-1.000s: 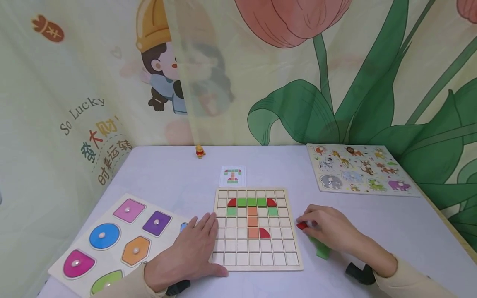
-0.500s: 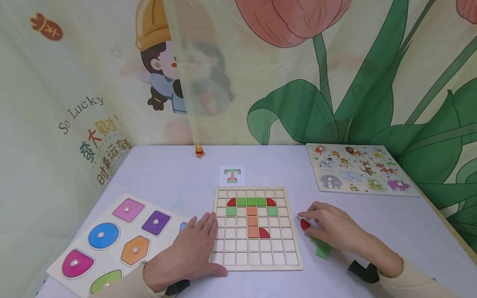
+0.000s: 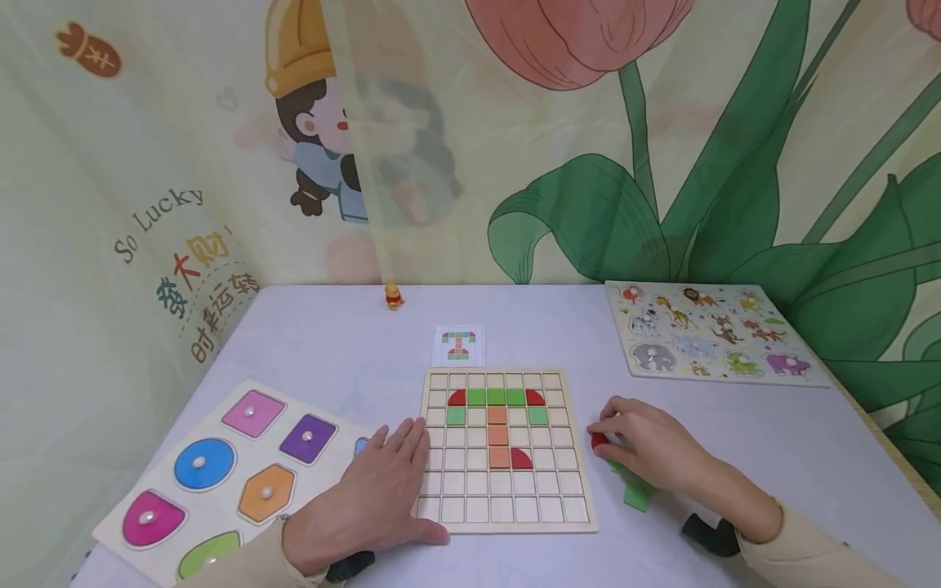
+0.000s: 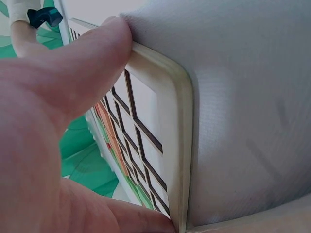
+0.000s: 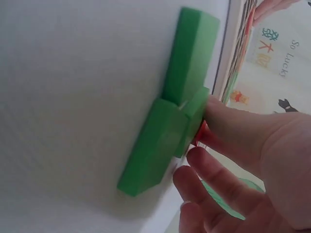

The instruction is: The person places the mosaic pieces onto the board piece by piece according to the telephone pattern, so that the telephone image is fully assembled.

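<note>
A wooden grid board [image 3: 525,513] lies in the middle, holding green squares [image 3: 496,398], orange squares [image 3: 498,436] and red quarter-circle pieces [image 3: 521,460] in a T-like pattern. My left hand [image 3: 363,494] lies along the board's left side, fingers straight, thumb touching the near edge; the left wrist view shows the thumb [image 4: 109,46] against the board's rim. To the right of the board, my right hand [image 3: 654,441] pinches a loose red quarter-circle block [image 3: 599,441] between thumb and fingers. Several loose green blocks [image 5: 153,145] lie under and beside that hand.
A small card [image 3: 459,347] with a matching coloured pattern lies behind the board. At left is a knobbed shape puzzle [image 3: 243,425], partly under the left forearm. An animal puzzle [image 3: 709,331] sits at the back right, a tiny bear figure [image 3: 393,296] at the back edge.
The right hand has shifted slightly and its fingers have moved on the red block, which has turned a little and edged right over the second. The left hand and the board have stayed put.
</note>
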Demonstrator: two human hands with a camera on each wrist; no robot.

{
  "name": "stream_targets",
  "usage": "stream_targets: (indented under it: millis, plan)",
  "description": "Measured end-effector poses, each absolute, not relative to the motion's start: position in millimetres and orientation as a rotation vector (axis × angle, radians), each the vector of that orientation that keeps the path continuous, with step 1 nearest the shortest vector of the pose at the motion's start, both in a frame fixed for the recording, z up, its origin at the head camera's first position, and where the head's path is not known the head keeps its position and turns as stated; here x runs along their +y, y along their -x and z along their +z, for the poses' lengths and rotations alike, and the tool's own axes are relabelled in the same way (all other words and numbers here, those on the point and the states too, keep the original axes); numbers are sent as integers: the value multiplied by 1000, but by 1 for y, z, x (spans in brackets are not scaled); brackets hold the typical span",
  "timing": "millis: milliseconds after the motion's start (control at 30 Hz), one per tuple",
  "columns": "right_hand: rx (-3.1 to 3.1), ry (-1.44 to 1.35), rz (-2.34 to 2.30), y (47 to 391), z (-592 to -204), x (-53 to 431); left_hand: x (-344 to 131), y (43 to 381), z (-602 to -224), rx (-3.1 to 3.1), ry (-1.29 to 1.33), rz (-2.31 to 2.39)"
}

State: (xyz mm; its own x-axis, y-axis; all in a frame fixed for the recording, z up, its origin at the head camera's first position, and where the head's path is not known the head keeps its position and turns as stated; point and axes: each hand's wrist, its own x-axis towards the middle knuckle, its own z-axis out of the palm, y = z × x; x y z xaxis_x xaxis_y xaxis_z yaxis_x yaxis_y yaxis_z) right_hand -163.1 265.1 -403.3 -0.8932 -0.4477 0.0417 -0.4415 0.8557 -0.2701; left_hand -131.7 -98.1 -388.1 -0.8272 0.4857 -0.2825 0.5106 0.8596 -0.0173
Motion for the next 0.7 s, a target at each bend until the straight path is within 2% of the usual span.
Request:
stream_targets:
  millis: [700]
  plan:
    - [3081,789,-446,161,-402,260,-101,131,-388,2768,-777,-48]
